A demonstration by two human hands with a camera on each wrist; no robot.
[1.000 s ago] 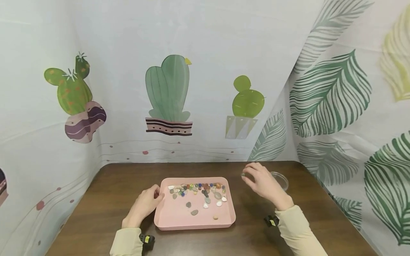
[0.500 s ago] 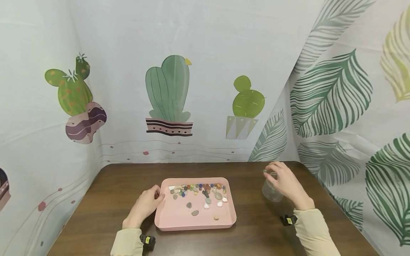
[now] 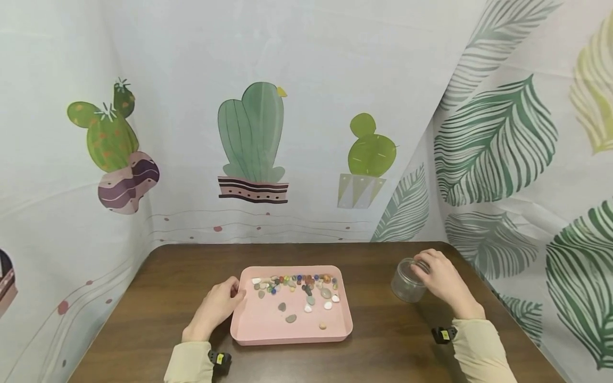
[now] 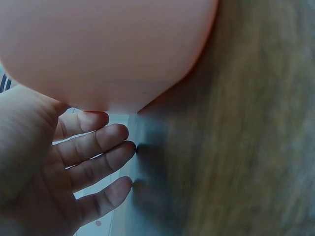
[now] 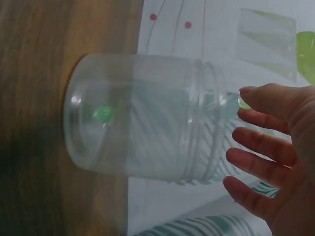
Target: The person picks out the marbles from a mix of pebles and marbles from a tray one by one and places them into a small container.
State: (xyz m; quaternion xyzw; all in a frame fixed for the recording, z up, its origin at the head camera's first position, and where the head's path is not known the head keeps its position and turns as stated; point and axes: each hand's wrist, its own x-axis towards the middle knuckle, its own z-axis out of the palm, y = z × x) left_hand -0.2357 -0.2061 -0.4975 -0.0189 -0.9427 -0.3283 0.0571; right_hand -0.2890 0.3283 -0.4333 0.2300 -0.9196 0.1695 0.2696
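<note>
A clear jar [image 3: 406, 290] stands upright and uncovered on the right of the table. My right hand [image 3: 445, 281] is at its mouth, and in the right wrist view its thumb and forefinger pinch a small green marble [image 5: 243, 103] just outside the rim. Another green marble [image 5: 103, 114] shows at the jar's bottom. My left hand [image 3: 217, 302] holds the left edge of a pink tray [image 3: 292, 340], its thumb partly hidden behind the wall in the left wrist view and the other fingers [image 4: 101, 164] spread outside. Marbles [image 3: 299, 278] and pebbles [image 3: 290, 318] lie in the tray.
The brown wooden table [image 3: 373, 340] reaches back to a hanging cloth [image 3: 316, 64] printed with cacti and leaves. Bare tabletop separates tray and jar. Most marbles lie along the tray's far side, with several pebbles scattered nearer.
My right hand has moved right from between the tray and jar, over the jar's mouth to its right side, carrying the green marble. The left hand and tray have stayed put.
</note>
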